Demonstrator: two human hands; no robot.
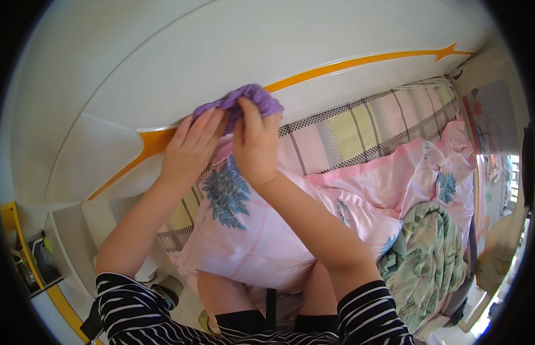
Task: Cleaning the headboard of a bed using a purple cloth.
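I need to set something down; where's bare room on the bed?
Bare: upper-right checked sheet between the white panel and pink satin bedding. Crowded: the purple cloth under left hand and right hand; bunched green blanket.

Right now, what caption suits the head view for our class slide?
Left hand touching, right hand gripping a purple cloth against an orange-striped white panel, beside pink bedding.

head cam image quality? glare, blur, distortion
Head view: fisheye bend, black rim at the corners; head view: bright patch at right nearly blown out; head view: soft sheen on pink satin pillow, no harsh shadows on white panel; head view: purple cloth slightly soft, motion or focus unclear.
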